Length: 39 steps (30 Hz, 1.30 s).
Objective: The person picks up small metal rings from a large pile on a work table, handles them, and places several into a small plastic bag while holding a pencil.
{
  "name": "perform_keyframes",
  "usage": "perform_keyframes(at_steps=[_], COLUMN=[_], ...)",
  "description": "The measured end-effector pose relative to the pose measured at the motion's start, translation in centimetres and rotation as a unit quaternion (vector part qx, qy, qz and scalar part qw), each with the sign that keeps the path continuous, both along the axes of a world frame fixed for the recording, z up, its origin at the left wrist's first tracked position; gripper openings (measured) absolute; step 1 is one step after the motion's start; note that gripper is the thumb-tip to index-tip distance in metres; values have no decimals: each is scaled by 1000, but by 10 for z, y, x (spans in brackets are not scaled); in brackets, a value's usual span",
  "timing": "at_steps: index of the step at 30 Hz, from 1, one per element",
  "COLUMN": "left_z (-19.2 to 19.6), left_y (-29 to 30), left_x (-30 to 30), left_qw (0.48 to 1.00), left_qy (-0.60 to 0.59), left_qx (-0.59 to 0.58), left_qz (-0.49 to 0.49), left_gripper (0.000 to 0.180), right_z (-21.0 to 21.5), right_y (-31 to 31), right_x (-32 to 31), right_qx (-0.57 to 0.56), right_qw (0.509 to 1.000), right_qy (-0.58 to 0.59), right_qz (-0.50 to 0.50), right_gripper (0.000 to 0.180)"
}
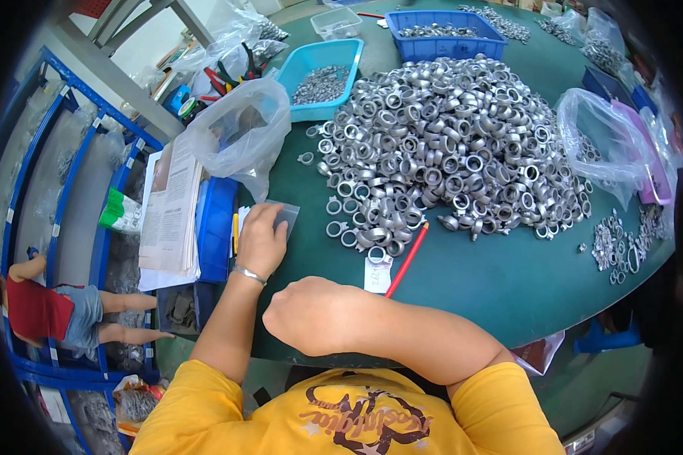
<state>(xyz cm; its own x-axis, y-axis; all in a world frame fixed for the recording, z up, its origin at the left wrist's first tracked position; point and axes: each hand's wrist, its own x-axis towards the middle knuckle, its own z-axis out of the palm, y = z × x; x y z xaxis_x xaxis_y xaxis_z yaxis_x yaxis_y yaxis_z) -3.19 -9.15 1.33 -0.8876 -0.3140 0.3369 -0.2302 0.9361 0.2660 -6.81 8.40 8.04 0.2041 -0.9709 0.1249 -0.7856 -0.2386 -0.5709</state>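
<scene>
My left hand [261,241], a metal bangle at its wrist, is at the table's left side beside the blue bin. Its fingers are bent down over a small clear plastic bag [289,215], whose edge sticks out on the right. My right hand [305,315] is curled into a fist close in front of me, over the table's near edge. Its fingertips are turned away, and anything inside is hidden. To the right of both hands lie a white paper slip [377,274] and a red pencil [407,259], the pencil pointing at a large heap of grey metal rings [448,144].
Papers [171,212] lean on the blue bin [217,227]. An open plastic bag [239,133] stands behind it. A turquoise tray [284,76] and a blue crate [448,53] hold small parts. Another bag [603,144] sits right. A person [61,307] stands by the left shelves.
</scene>
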Motion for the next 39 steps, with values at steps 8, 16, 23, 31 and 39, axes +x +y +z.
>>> perform_keyframes(at_steps=[8,16,23,31,39], left_z=[-8,-31,-26,-29,-28], left_y=[53,54,57,57,58], left_x=[-27,-33,-23,-23,-24], left_qw=[966,956,947,950,945], left_qy=[29,160,67,77,78], left_qx=[254,82,281,274,285], left_qz=[-48,-230,-141,-132,-139], left_gripper=[39,35,23,24,24], right_z=[-14,-15,-7,-43,-20], right_y=[-15,-27,-3,87,222], right_x=[-21,-46,-90,-92,-181], right_qx=[-184,-144,-271,-174,-501], right_qw=[965,915,794,675,389], right_qy=[-35,-232,-315,-454,-467], right_qz=[-182,-297,-444,-555,-616], right_gripper=[8,11,14,11,39])
